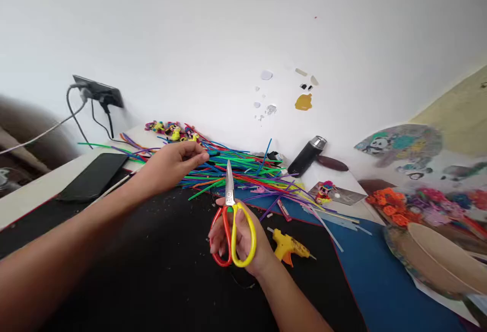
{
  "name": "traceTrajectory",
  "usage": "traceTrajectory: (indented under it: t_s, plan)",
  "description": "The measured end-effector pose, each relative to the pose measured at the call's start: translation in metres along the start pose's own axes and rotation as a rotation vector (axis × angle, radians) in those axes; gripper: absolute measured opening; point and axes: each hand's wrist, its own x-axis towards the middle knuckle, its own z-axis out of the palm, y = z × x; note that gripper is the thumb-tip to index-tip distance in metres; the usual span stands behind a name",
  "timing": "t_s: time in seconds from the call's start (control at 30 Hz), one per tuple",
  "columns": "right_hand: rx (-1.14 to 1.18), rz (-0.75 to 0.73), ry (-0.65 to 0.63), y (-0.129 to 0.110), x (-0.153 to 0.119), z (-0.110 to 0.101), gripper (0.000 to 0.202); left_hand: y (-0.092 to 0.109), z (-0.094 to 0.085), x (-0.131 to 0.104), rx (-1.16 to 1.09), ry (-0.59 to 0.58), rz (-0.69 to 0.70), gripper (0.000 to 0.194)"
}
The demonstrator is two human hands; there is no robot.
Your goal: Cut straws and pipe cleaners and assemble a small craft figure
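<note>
My left hand (173, 163) is closed in a pinch over the near side of a pile of coloured pipe cleaners (243, 167). A short dark piece (214, 154) sticks out from its fingertips; it looks like black pipe cleaner. In my right hand (261, 251) lies a pair of scissors (229, 197), one handle red and the other yellow. Their blades point up and away from me, pressed together. The fingers curl behind and through the handles, partly hidden by them.
A yellow glue gun (288, 246) lies right of my right hand on the black mat (152, 266). At the left is a dark phone (93, 177). Small pipe-cleaner figures (173, 130) sit by the wall, and a black flask (306, 155) leans behind the pile.
</note>
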Motion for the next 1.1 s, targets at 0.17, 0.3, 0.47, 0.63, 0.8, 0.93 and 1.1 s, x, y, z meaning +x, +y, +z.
traceTrajectory:
  t_s: [0.17, 0.3, 0.47, 0.63, 0.8, 0.93, 1.1]
  plan:
    - [-0.024, 0.069, -0.034, -0.002, -0.003, 0.010, 0.080, -0.003, -0.002, -0.002, 0.057, 0.034, 0.010, 0.059]
    - [-0.054, 0.050, -0.070, 0.000, -0.002, 0.010, 0.085, 0.000, -0.005, -0.005, 0.082, 0.014, 0.022, 0.052]
    - [-0.123, 0.053, -0.064, 0.006, 0.000, 0.009, 0.089, 0.009, -0.008, -0.008, 0.112, 0.006, -0.003, 0.046]
    - [-0.230, 0.034, 0.065, 0.006, 0.000, 0.014, 0.081, 0.018, -0.005, -0.011, 0.164, -0.059, -0.052, 0.043]
    - [-0.305, 0.059, 0.124, 0.000, -0.002, 0.021, 0.080, 0.021, 0.002, -0.013, 0.242, -0.129, -0.086, 0.042]
    - [-0.350, 0.081, 0.139, -0.002, -0.005, 0.024, 0.078, 0.022, 0.007, -0.014, 0.285, -0.176, -0.080, 0.042]
    - [-0.369, 0.089, 0.155, 0.001, -0.005, 0.024, 0.075, 0.025, 0.010, -0.017, 0.319, -0.236, -0.072, 0.041]
